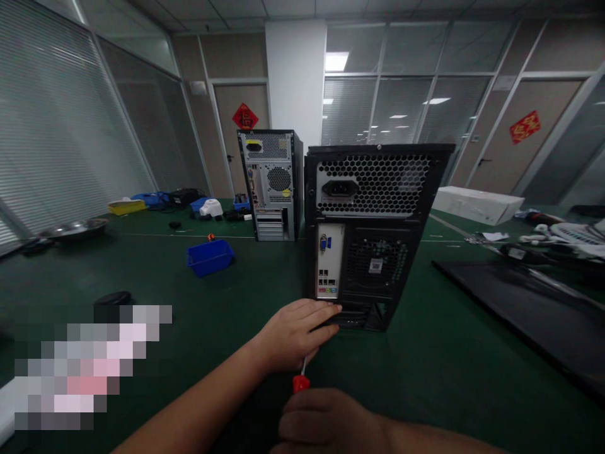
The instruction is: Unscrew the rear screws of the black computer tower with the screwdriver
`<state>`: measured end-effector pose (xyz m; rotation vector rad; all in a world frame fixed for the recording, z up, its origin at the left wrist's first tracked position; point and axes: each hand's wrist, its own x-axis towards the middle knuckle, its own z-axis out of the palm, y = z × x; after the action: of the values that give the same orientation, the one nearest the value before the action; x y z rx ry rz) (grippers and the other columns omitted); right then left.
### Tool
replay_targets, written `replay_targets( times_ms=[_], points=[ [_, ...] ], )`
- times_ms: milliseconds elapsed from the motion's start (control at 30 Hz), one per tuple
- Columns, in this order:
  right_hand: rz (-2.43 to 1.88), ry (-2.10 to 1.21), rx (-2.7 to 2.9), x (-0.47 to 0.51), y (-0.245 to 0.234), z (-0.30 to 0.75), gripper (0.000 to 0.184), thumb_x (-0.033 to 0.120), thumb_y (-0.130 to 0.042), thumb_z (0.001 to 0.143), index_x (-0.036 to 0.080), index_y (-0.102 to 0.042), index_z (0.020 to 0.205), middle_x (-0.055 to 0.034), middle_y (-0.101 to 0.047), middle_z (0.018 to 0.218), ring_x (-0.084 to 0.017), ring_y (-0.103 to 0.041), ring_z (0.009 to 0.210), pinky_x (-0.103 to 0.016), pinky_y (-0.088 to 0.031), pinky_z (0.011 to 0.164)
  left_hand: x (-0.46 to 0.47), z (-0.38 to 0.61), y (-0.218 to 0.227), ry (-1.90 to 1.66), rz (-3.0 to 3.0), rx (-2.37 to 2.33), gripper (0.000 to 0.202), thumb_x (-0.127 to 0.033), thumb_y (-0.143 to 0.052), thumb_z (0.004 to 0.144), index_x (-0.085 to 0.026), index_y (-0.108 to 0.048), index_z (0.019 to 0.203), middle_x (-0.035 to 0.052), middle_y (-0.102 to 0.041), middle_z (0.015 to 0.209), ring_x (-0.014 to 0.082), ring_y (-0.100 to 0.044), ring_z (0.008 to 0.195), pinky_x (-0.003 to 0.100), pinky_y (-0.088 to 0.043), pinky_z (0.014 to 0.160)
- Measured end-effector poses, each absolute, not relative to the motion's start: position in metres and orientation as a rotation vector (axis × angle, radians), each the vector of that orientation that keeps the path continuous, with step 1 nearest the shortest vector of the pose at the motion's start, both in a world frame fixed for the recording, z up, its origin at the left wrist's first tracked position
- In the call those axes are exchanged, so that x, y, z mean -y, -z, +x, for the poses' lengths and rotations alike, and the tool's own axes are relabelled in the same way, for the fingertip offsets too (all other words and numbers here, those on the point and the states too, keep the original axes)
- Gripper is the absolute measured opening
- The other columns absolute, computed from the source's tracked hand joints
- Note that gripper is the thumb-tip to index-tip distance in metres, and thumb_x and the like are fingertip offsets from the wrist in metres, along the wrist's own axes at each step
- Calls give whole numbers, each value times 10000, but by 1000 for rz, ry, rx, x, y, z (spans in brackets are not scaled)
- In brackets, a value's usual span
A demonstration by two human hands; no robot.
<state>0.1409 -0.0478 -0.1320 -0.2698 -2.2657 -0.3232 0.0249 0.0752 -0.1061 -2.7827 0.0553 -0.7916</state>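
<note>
A black desktop computer case [375,271] stands upright in front of me with its rear panel facing me. My left hand [300,331] lies against the lower left of that panel, its fingers stretched out just below the white port plate [329,255]. My right hand [326,421] is closed around the red handle of a screwdriver [300,383]. The thin metal shaft points away from me, and its tip disappears behind my left hand. Whether the tip touches a screw cannot be seen.
A second computer case [274,189] stands behind on the left. Before it sits a blue bin [209,257]. A black panel [520,309] lies on the green table at the right, near a white box [479,203]. A pixelated patch covers the lower left.
</note>
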Motion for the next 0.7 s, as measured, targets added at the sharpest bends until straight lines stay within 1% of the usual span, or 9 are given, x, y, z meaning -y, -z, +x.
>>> replay_targets(
  times_ms=[100, 200, 300, 367, 433, 467, 533, 633, 700],
  points=[
    [-310, 298, 2163, 50, 124, 140, 432, 225, -226, 1143, 138, -602, 949, 35, -622, 772, -80, -533, 728, -233, -449, 728, -76, 25, 108, 783, -2786, -61, 436, -166, -558, 827, -164, -621, 1258, 110, -569, 1488, 267, -576, 1310, 429, -519, 1068],
    [-291, 285, 2178, 48, 128, 140, 413, 212, -229, 1142, 135, -588, 952, 30, -634, 798, -72, -563, 787, -220, -463, 784, -76, 25, 109, 802, -2775, -67, 439, -168, -553, 820, -163, -622, 1253, 108, -568, 1489, 266, -578, 1305, 427, -519, 1068],
    [-276, 356, 2306, 45, 147, 141, 244, 227, -385, 1118, 130, -602, 1065, 31, -641, 844, -74, -579, 835, -217, -468, 830, -76, 25, 109, 820, -2762, -75, 424, -162, -549, 819, -159, -630, 1235, 109, -587, 1469, 262, -589, 1290, 417, -525, 1059],
    [-317, 385, 2401, 43, 163, 142, 126, 276, -571, 1054, 156, -601, 1076, 49, -592, 754, -85, -555, 755, -226, -461, 747, -76, 25, 108, 819, -2760, -74, 428, -157, -551, 815, -158, -630, 1235, 108, -592, 1464, 263, -588, 1292, 415, -526, 1059],
    [-334, 355, 2499, 41, 173, 142, 204, 322, -694, 981, 171, -595, 1075, 58, -589, 749, -92, -543, 735, -242, -443, 682, -76, 25, 108, 810, -2762, -68, 447, -155, -557, 808, -159, -625, 1250, 108, -584, 1473, 267, -580, 1304, 421, -522, 1065],
    [-325, 334, 2508, 40, 175, 141, 211, 333, -693, 981, 171, -592, 1070, 57, -603, 773, -92, -544, 744, -249, -437, 666, -77, 25, 108, 801, -2766, -65, 455, -155, -562, 804, -160, -623, 1255, 108, -579, 1479, 268, -578, 1307, 424, -520, 1069],
    [-295, 315, 2432, 39, 171, 139, 145, 304, -567, 1054, 162, -591, 1049, 53, -635, 846, -86, -544, 767, -254, -439, 675, -77, 25, 108, 783, -2774, -64, 459, -161, -572, 802, -160, -620, 1258, 111, -568, 1490, 271, -579, 1304, 427, -519, 1070],
    [-272, 354, 2307, 39, 155, 137, 285, 224, -346, 1123, 144, -603, 1029, 53, -657, 934, -80, -541, 798, -252, -461, 728, -77, 24, 108, 781, -2777, -68, 424, -173, -575, 834, -165, -619, 1255, 106, -563, 1494, 261, -578, 1303, 418, -515, 1076],
    [-273, 383, 2303, 41, 146, 137, 307, 216, -333, 1127, 138, -621, 1051, 49, -667, 979, -79, -558, 873, -240, -477, 790, -76, 24, 108, 787, -2773, -63, 397, -169, -569, 859, -168, -619, 1252, 100, -566, 1492, 251, -568, 1315, 410, -505, 1088]
  ],
)
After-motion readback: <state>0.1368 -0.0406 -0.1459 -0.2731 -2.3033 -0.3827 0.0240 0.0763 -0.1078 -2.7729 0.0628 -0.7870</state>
